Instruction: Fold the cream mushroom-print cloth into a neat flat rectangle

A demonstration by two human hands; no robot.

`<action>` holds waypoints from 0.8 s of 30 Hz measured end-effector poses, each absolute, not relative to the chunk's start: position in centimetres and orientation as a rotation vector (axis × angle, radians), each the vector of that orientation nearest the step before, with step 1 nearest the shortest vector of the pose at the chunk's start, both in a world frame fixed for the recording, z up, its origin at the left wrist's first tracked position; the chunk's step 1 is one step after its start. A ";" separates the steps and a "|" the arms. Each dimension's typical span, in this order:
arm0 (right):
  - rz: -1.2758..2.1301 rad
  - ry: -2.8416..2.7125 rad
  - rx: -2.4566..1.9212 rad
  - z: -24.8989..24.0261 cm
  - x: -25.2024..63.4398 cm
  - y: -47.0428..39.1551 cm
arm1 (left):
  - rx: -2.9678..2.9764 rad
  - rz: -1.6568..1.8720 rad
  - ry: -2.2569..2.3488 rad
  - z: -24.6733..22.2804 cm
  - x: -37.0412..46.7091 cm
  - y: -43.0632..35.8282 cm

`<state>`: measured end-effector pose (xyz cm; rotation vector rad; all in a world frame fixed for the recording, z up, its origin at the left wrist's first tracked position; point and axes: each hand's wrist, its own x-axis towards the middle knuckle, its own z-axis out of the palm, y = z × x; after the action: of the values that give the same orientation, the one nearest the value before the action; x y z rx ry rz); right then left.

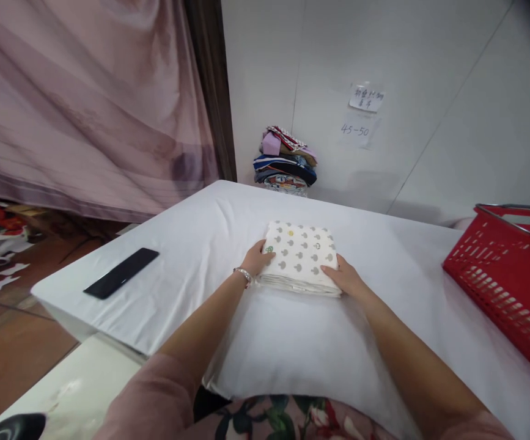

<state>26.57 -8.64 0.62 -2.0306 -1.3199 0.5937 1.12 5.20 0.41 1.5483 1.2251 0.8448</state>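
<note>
A folded white cloth (299, 250) printed with small grey tree-like shapes lies flat near the middle of the white-covered table (191, 244). My left hand (256, 260), a bracelet at its wrist, grips the cloth's left edge with the thumb on top. At the opposite edge my right hand (345, 275) holds the cloth the same way, its fingers partly hidden at the side. Several folded layers show along the edge nearest me.
A red plastic basket (507, 263) with a metal handle stands at the right. On the table's left lies a flat black object (122, 273). Beyond the far edge is a pile of folded fabrics (285, 160) by the wall. A pink curtain (95, 104) hangs at the left.
</note>
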 end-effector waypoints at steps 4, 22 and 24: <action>0.213 -1.403 -2.033 1.7 25.5 -10.6 | 1.747 1.020 1.280 0.9 0.4 2.6; 0.072 -1.842 -1.583 0.7 21.9 -12.0 | 2.494 0.852 0.947 0.3 1.0 -2.8; 0.069 -1.840 -1.577 0.5 21.9 -11.9 | 2.504 0.844 0.956 0.3 1.0 -2.8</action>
<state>21.89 -11.88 0.52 -1.5772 -1.8404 0.0694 1.04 -2.76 0.28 2.5037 0.9557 0.8435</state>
